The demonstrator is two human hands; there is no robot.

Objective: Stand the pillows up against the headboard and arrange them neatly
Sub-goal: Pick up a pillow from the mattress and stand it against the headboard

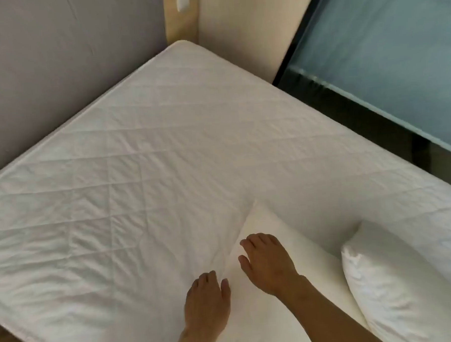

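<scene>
A flat cream pillow (282,246) lies on the white quilted mattress (151,158) near the bottom of the view. My right hand (268,264) rests on its top, fingers spread. My left hand (206,298) sits at the pillow's left edge, fingers curled down where pillow meets mattress; whether it grips the edge is unclear. A second, plump white pillow (395,290) lies to the right, touching the first. The grey padded headboard (59,61) stands along the far left side of the bed.
A cream wall panel (241,30) meets the mattress corner at the top. A dark-framed frosted glass partition (384,52) runs along the right side of the bed. A wooden strip (182,25) with a white fitting sits behind the corner.
</scene>
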